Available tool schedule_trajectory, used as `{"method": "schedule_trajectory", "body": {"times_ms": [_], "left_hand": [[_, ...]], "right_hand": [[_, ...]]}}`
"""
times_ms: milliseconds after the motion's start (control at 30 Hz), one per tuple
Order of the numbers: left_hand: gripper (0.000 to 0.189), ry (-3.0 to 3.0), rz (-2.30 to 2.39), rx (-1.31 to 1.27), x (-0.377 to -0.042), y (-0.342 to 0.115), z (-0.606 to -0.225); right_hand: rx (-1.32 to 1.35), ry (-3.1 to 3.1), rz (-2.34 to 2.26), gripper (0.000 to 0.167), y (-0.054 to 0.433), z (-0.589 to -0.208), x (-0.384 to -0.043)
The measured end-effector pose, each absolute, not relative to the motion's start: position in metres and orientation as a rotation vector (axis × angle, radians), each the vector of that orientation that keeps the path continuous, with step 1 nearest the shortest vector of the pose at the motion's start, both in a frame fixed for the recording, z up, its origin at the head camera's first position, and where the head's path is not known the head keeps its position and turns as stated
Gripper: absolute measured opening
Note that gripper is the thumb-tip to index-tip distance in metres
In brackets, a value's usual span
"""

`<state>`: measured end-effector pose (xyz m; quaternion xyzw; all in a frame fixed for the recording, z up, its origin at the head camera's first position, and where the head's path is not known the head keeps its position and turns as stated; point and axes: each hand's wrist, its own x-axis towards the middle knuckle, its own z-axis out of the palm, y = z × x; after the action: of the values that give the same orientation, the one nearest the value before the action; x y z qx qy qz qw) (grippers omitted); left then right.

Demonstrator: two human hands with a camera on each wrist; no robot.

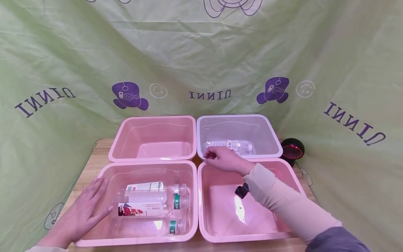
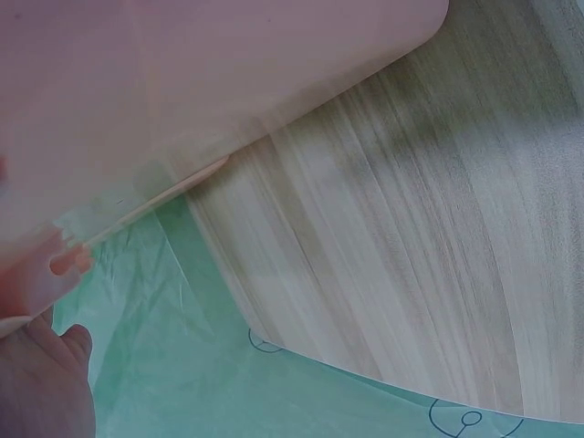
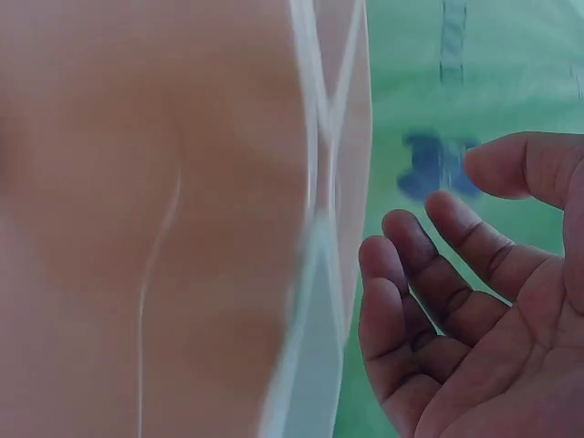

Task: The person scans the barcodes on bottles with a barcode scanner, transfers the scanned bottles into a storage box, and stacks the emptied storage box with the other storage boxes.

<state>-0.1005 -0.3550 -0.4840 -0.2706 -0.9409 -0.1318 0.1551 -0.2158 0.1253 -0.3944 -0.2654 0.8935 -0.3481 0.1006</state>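
Observation:
My left hand (image 1: 85,206) lies at the left rim of the front-left pink basin (image 1: 196,210), fingers extended. Inside that basin, several clear plastic bottles (image 1: 141,227) lie on their sides, with green neck bands and some white labels. My right hand (image 1: 223,158) is above the near rim of the back-right whitish basin (image 1: 277,151), holding nothing. In the right wrist view its fingers (image 3: 456,310) are loosely bent, the palm bare. Just beyond it, a clear plastic bottle (image 1: 244,146) with a ribbed body lies in the whitish basin. My right forearm crosses over the front-right pink basin (image 1: 217,239).
A back-left pink basin (image 1: 113,147) completes the block of basins on the wooden table (image 1: 94,161). Right of the whitish basin stands a round black device (image 1: 292,148) with a red glow. A green printed cloth (image 1: 176,52) hangs behind and at both sides.

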Motion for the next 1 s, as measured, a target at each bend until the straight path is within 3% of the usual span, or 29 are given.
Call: {"method": "schedule_trajectory", "body": {"times_ms": [300,700,1000], "left_hand": [[0.082,-2.696,-0.373,-0.785,-0.108,-0.353,-0.478],[0.082,-2.703,-0.388,-0.775,-0.106,-0.351,-0.482],[0.081,-2.685,-0.400,-0.777,-0.102,-0.355,-0.485]], "right_hand": [[-0.987,2.449,-0.945,0.017,0.059,-0.398,-0.204],[-1.196,2.311,-0.426,0.020,-0.003,-0.411,-0.167],[-1.160,2.208,-0.276,0.046,-0.020,-0.419,-0.149]]}}
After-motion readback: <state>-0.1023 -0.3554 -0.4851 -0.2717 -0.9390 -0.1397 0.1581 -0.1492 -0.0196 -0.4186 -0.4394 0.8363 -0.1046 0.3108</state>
